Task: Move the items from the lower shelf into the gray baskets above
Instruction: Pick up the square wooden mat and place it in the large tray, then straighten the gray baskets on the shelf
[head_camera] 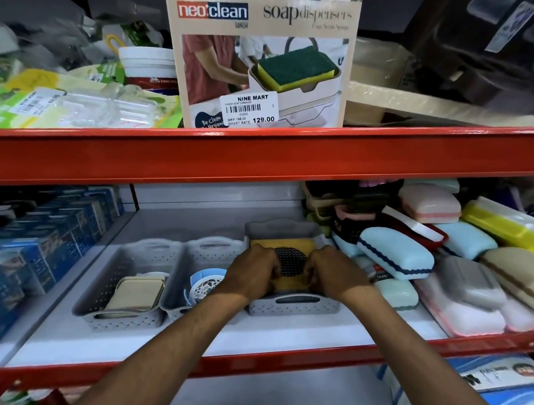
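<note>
Both forearms are reaching in from the near edge; the left hand (252, 273) and right hand (333, 274) are gripping a yellow item (283, 249) with a black mesh disc, sitting inside the rightmost gray basket (294, 307) on the white shelf (254, 333).

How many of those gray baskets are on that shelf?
3, side by side: the left basket holds a beige item, the middle basket a round blue one, the right basket a yellow pack under both hands. Others may be hidden.
</note>
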